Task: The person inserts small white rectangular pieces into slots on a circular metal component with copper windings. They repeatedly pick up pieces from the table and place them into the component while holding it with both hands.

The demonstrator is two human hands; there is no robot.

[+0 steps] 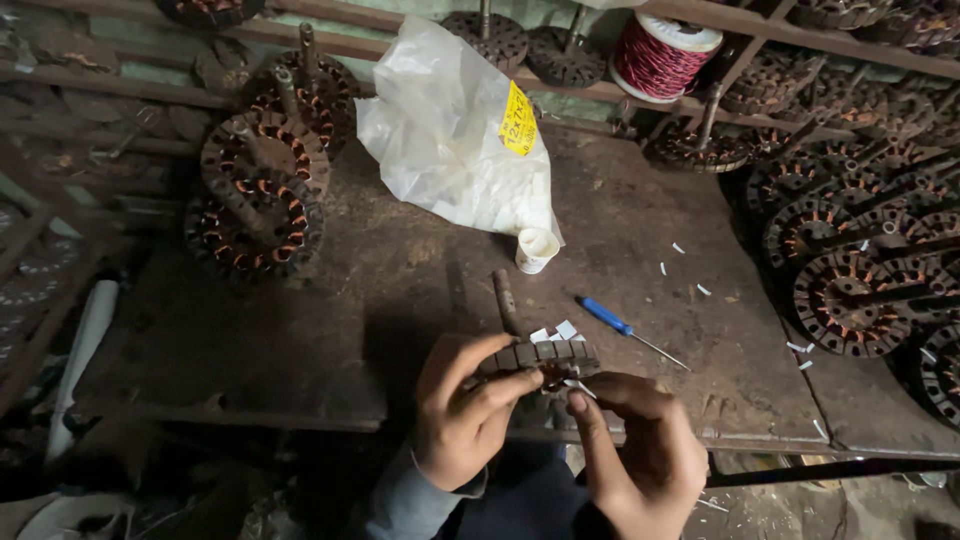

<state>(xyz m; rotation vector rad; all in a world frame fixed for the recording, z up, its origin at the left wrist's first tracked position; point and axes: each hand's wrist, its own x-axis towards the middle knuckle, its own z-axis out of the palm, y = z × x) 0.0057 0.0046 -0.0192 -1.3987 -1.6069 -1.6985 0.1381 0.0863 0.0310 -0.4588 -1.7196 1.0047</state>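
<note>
My left hand (462,408) grips a round slotted metal motor core (540,358) by its left rim, holding it on edge above the near side of the workbench (330,300). My right hand (640,450) is at the core's lower right, pinching a small white paper strip (579,386) against its slots. A few white paper pieces (556,331) lie just behind the core.
A blue-handled screwdriver (625,328) lies right of the core, a metal rod (505,300) behind it. A small white cup (536,249) and a white plastic bag (455,135) sit mid-bench. Wound motor cores are stacked left (262,190) and right (860,260). A red wire spool (660,55) stands at back.
</note>
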